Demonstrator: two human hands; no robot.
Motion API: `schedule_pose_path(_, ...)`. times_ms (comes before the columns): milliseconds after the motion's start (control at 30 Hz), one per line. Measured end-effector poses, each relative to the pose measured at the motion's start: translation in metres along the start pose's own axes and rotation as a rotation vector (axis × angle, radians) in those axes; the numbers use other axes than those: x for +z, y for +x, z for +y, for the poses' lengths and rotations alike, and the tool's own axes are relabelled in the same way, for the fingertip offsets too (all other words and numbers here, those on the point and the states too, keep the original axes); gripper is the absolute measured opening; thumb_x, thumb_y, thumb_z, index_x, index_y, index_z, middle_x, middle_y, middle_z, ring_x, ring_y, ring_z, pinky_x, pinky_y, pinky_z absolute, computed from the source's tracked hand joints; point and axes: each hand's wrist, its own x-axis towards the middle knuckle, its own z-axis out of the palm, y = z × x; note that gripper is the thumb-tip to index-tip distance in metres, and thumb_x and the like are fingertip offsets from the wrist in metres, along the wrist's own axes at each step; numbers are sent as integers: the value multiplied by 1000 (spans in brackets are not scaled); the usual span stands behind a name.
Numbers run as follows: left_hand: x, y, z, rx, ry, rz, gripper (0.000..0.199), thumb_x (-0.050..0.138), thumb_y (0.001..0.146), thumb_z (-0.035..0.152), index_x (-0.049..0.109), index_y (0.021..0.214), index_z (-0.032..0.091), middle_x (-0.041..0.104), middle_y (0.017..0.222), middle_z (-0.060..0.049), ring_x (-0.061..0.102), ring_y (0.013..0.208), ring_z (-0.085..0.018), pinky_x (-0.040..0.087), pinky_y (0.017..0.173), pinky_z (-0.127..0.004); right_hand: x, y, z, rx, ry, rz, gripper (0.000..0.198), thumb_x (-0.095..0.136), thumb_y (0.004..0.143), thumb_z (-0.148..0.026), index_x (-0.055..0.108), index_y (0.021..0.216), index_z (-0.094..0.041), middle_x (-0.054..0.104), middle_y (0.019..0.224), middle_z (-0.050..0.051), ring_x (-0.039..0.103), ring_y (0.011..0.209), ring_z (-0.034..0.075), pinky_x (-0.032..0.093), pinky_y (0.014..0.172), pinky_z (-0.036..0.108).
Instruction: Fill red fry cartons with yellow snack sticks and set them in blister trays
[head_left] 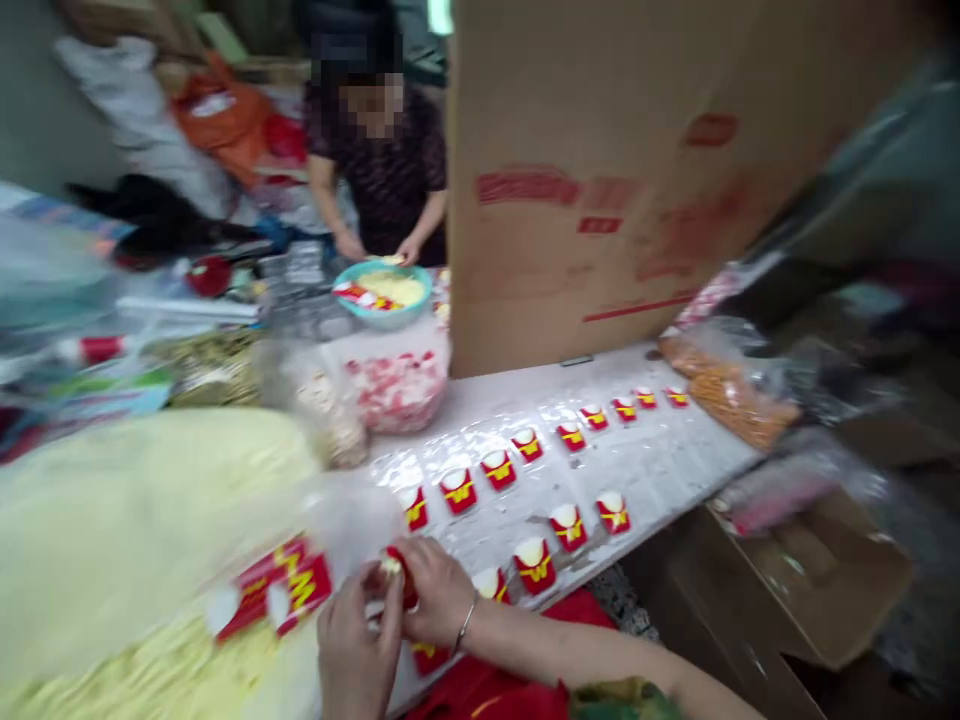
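My right hand grips a small red fries box, its fingers wrapped round the side. Close against it, my left hand has its fingers bent together at the box's mouth. A pale yellow bit shows between the two hands; whether the left fingertips pinch it is hidden. Left of my hands, two flat red fries boxes with a yellow M lie on a plastic bag of pale yellow pieces. Beyond my right hand, red fries boxes stand in two rows on clear wrappers.
A tall cardboard carton stands across the white table. Behind, another person works over a turquoise bowl. Bags of pink-white pieces and orange pieces sit on the table; an open carton is at right.
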Motion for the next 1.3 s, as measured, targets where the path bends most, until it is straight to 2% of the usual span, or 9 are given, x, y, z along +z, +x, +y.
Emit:
schedule_pose_path(167, 64, 33, 54, 176, -6, -154, 19, 44, 88, 33, 57, 92, 19, 63, 88, -5, 60, 77, -17, 44, 69, -30, -61, -24, 53, 153, -41, 168, 69, 63, 66, -31, 37, 127, -14, 55, 111, 12, 51, 101, 25, 46, 88, 39)
schedule_pose_path(400, 160, 55, 181, 435, 16, -419, 19, 46, 85, 21, 61, 97, 19, 64, 103, -8, 58, 93, -20, 39, 87, -40, -176, -84, 137, 382, 23, 293, 57, 58, 75, -20, 38, 129, -14, 54, 116, 12, 50, 104, 23, 46, 92, 40)
schedule_pose_path(567, 249, 46, 271, 493, -27, -790, 24, 44, 84, 15, 63, 98, 18, 63, 99, -7, 57, 94, -19, 34, 96, -43, -239, -158, 204, 535, -54, 411, 44, 42, 85, -10, 44, 128, -19, 58, 110, 10, 52, 103, 22, 47, 91, 43)
schedule_pose_path(700, 320, 20, 319, 584, -46, -1018, 21, 45, 84, 17, 66, 88, 15, 61, 96, -10, 55, 88, -20, 42, 85, -35, -268, -225, 242, 645, -87, 498, 44, 38, 85, -9, 45, 128, -18, 57, 115, 12, 51, 107, 23, 44, 95, 46)
schedule_pose_path(800, 359, 5, 340, 639, -65, -1092, 21, 45, 84, 20, 65, 82, 14, 60, 91, -9, 54, 83, -18, 43, 77, -31, -280, -263, 259, 758, -82, 548, 49, 42, 84, -14, 39, 133, -18, 52, 122, 14, 48, 113, 24, 41, 99, 48)
schedule_pose_path(900, 389, 7, 349, 751, -136, -1096, 21, 44, 85, 19, 64, 80, 15, 59, 87, -7, 51, 83, -17, 42, 81, -30, -285, -288, 268, 934, -51, 646, 70, 56, 79, -29, 25, 140, -16, 46, 125, 17, 48, 114, 28, 45, 93, 48)
schedule_pose_path(1033, 424, 25, 349, 799, -72, -1106, 19, 47, 84, 20, 64, 79, 14, 57, 87, -8, 51, 84, -17, 39, 87, -32, -276, -304, 286, 1152, 102, 767, 75, 58, 78, -44, 27, 138, -13, 55, 89, 7, 58, 75, 21, 54, 67, 37)
schedule_pose_path(1167, 449, 35, 344, 785, 46, -1203, 21, 44, 84, 16, 65, 83, 13, 58, 89, -9, 53, 85, -17, 39, 87, -32, -264, -291, 312, 1127, 270, 803, 59, 49, 84, -37, 33, 135, -11, 55, 76, 2, 56, 63, 17, 52, 61, 31)
schedule_pose_path(1300, 449, 39, 347, 745, 40, -1295, 25, 41, 82, 13, 64, 92, 14, 62, 94, -8, 55, 86, -17, 42, 79, -27, -266, -268, 320, 1065, 160, 831, 46, 46, 80, -20, 46, 126, -14, 62, 102, 12, 61, 93, 23, 51, 83, 41)
